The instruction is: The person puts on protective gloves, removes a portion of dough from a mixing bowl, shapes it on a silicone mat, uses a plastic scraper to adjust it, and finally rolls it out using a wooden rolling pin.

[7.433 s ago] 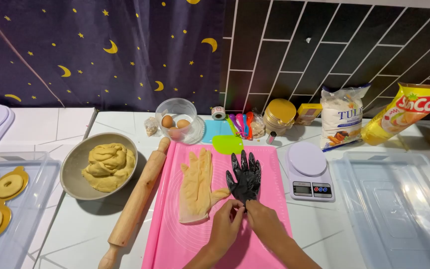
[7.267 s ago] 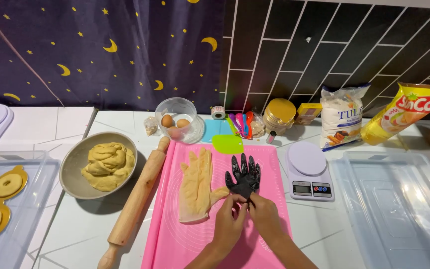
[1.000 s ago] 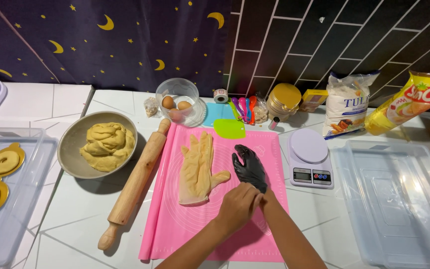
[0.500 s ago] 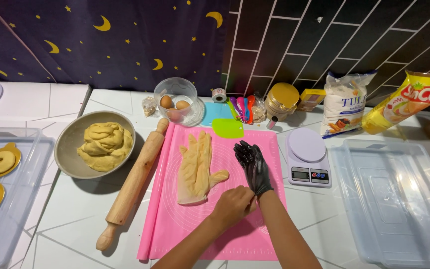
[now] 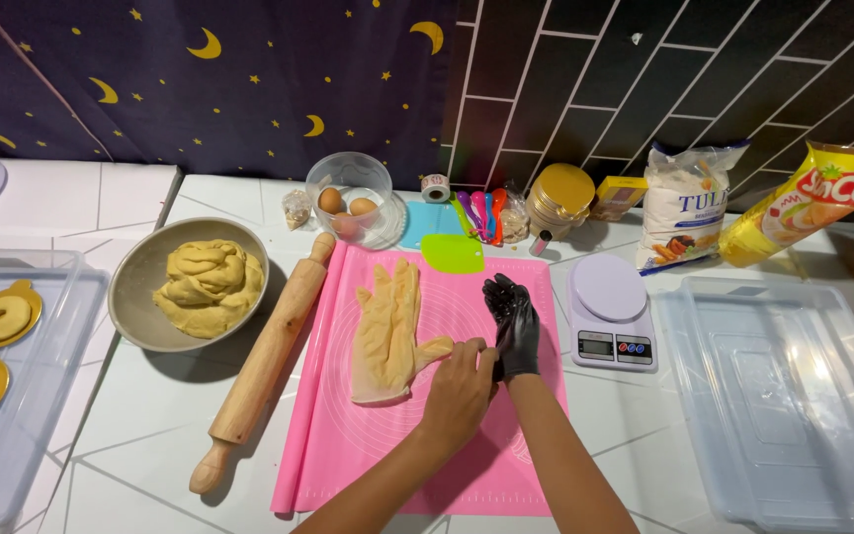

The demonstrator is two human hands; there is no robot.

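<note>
My right hand (image 5: 511,321) wears a black glove and rests over the right part of a pink silicone mat (image 5: 378,450), fingers pointing away from me and holding nothing. My bare left hand (image 5: 457,388) pinches the black glove's cuff at the right wrist. Just left of both hands, a pale yellow glove (image 5: 387,321) lies flat on the mat, its thumb close to my left hand's fingers.
A wooden rolling pin (image 5: 264,361) lies along the mat's left edge, beside a metal bowl (image 5: 140,297) of yellow dough. A kitchen scale (image 5: 610,311) and clear tub (image 5: 783,396) sit right. Behind are an egg bowl (image 5: 353,203), green scraper (image 5: 452,252) and flour bag (image 5: 689,203). Left, a tray (image 5: 42,396) holds dough rings.
My gloved fingers, spread wide at first, have drawn together. My left hand has stayed at the right wrist, tugging the cuff. The view has shifted slightly.
</note>
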